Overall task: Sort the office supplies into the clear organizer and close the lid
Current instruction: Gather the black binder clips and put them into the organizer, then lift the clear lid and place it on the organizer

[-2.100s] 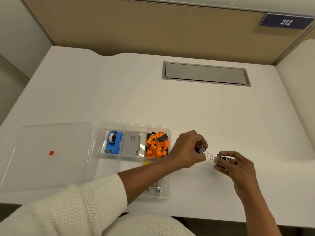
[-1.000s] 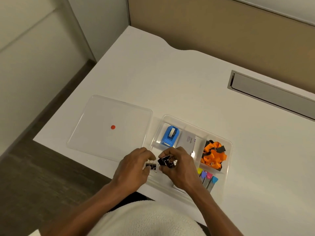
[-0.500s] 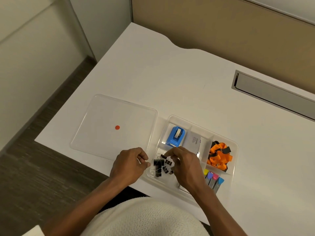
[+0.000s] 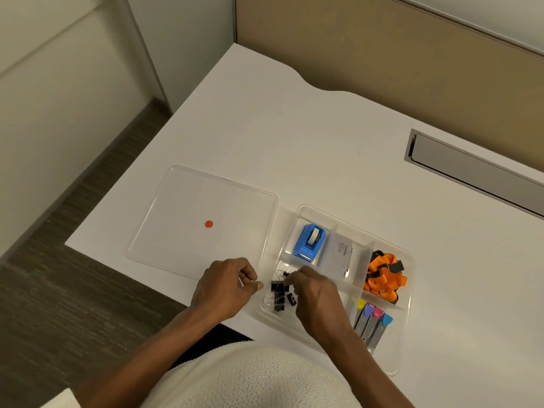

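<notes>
The clear organizer lies near the desk's front edge. Its near-left compartment holds several black binder clips. A blue tape dispenser, a white packet, orange clips and colour-capped leads fill other compartments. The clear lid, marked with a red dot, lies flat to the organizer's left. My left hand is curled shut just left of the clips, holding nothing. My right hand hovers over the clip compartment with fingertips pinched near a clip; whether it grips one is hidden.
The white desk has its left edge dropping to a dark floor. A grey cable tray cover is recessed at the back right. A tan partition runs along the back.
Both hands carried the binder clips from the desk's right side to the organizer's near-left compartment, where the clips now lie. My left hand has drawn back slightly to the left.
</notes>
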`<state>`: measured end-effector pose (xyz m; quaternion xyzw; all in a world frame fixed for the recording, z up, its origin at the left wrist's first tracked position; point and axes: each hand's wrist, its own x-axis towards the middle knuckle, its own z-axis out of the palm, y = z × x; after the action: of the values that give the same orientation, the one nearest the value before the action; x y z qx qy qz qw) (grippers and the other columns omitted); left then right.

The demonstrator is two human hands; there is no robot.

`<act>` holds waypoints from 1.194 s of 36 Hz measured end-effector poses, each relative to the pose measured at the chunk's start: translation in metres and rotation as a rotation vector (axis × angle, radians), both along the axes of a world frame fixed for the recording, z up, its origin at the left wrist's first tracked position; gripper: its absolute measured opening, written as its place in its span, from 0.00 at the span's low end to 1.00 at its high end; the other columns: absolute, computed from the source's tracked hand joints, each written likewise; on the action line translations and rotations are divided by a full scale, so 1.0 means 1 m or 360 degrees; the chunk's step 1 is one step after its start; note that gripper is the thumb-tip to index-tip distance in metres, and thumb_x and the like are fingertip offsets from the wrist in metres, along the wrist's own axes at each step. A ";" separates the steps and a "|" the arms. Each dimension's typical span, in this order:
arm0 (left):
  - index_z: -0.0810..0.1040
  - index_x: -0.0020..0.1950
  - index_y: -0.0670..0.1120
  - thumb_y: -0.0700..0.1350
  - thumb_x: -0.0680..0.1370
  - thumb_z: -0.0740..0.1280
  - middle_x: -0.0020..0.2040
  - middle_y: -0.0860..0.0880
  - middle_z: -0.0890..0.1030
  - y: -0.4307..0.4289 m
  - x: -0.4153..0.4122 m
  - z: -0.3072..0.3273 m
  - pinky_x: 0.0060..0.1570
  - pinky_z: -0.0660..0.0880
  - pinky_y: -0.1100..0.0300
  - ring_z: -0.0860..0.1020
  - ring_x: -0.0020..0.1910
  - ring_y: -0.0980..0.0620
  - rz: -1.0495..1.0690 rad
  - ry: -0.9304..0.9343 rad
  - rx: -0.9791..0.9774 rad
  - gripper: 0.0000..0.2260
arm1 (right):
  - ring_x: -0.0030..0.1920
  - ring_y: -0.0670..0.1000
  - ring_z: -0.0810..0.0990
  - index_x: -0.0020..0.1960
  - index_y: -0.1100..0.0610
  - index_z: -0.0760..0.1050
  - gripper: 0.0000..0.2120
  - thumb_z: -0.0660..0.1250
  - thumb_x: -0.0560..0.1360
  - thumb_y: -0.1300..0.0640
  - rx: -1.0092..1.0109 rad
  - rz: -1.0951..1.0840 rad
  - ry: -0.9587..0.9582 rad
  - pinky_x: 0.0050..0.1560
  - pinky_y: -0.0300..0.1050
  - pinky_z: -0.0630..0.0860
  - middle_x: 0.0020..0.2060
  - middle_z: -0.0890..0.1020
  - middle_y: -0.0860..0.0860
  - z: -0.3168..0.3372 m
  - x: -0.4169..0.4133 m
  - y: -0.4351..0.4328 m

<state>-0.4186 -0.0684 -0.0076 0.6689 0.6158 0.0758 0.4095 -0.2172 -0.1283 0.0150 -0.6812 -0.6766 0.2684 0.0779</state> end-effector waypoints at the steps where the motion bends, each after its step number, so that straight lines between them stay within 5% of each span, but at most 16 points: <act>1: 0.84 0.44 0.55 0.57 0.73 0.78 0.38 0.61 0.83 0.002 -0.002 0.001 0.42 0.83 0.56 0.81 0.38 0.61 0.0020 0.0000 0.0004 0.08 | 0.47 0.47 0.84 0.58 0.55 0.84 0.16 0.71 0.75 0.70 0.0056 -0.0095 0.0046 0.50 0.32 0.79 0.52 0.85 0.50 0.003 0.000 0.003; 5: 0.84 0.43 0.54 0.56 0.74 0.78 0.39 0.59 0.84 0.014 -0.018 0.008 0.43 0.83 0.56 0.81 0.39 0.61 0.0139 -0.0019 0.0008 0.08 | 0.46 0.44 0.86 0.50 0.52 0.84 0.13 0.70 0.77 0.70 0.0114 -0.0548 0.0422 0.49 0.41 0.85 0.48 0.86 0.46 0.019 -0.005 0.019; 10: 0.85 0.45 0.50 0.54 0.75 0.78 0.41 0.56 0.85 0.042 -0.047 0.014 0.45 0.83 0.57 0.82 0.41 0.59 0.0297 0.0036 0.0073 0.09 | 0.42 0.42 0.86 0.48 0.53 0.85 0.13 0.70 0.76 0.70 0.0103 -0.0607 0.0602 0.45 0.38 0.85 0.46 0.86 0.47 0.030 -0.020 0.044; 18: 0.83 0.45 0.48 0.52 0.76 0.77 0.43 0.52 0.86 0.088 -0.093 0.016 0.42 0.83 0.55 0.84 0.42 0.52 0.0480 0.0205 0.0357 0.08 | 0.45 0.50 0.83 0.53 0.56 0.84 0.09 0.71 0.76 0.65 0.0149 -0.0473 0.0359 0.49 0.46 0.82 0.50 0.83 0.52 0.018 -0.060 0.089; 22: 0.81 0.57 0.45 0.51 0.78 0.75 0.57 0.43 0.82 0.102 -0.106 0.010 0.48 0.81 0.46 0.79 0.58 0.43 0.0509 0.0504 0.0507 0.14 | 0.53 0.56 0.82 0.68 0.60 0.76 0.19 0.71 0.78 0.57 -0.0027 -0.0402 0.0103 0.52 0.44 0.76 0.60 0.78 0.58 0.003 -0.078 0.105; 29: 0.72 0.71 0.39 0.57 0.75 0.76 0.69 0.37 0.75 0.120 -0.113 -0.002 0.62 0.77 0.42 0.74 0.68 0.36 0.0580 0.0593 0.0130 0.33 | 0.59 0.63 0.74 0.69 0.64 0.64 0.30 0.72 0.75 0.52 -0.0355 -0.0303 -0.0196 0.55 0.49 0.73 0.58 0.74 0.65 -0.014 -0.104 0.116; 34: 0.70 0.72 0.39 0.58 0.74 0.76 0.70 0.37 0.74 0.122 -0.108 -0.005 0.63 0.74 0.38 0.72 0.70 0.36 0.0604 0.0629 0.0065 0.35 | 0.73 0.71 0.61 0.78 0.61 0.53 0.45 0.76 0.72 0.48 -0.0559 -0.0468 -0.0066 0.68 0.65 0.73 0.74 0.57 0.73 -0.022 -0.122 0.118; 43: 0.71 0.70 0.41 0.60 0.70 0.79 0.70 0.35 0.71 0.137 -0.114 -0.005 0.64 0.73 0.31 0.70 0.71 0.33 0.0755 0.0594 0.0012 0.37 | 0.71 0.60 0.62 0.76 0.53 0.61 0.42 0.76 0.70 0.42 -0.0414 -0.0937 0.0335 0.66 0.59 0.73 0.67 0.66 0.58 -0.021 -0.119 0.128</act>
<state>-0.5327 0.0691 -0.0130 0.5103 0.8191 0.0472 0.2575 -0.3362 -0.0008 -0.0063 -0.8202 -0.3991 0.3874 0.1339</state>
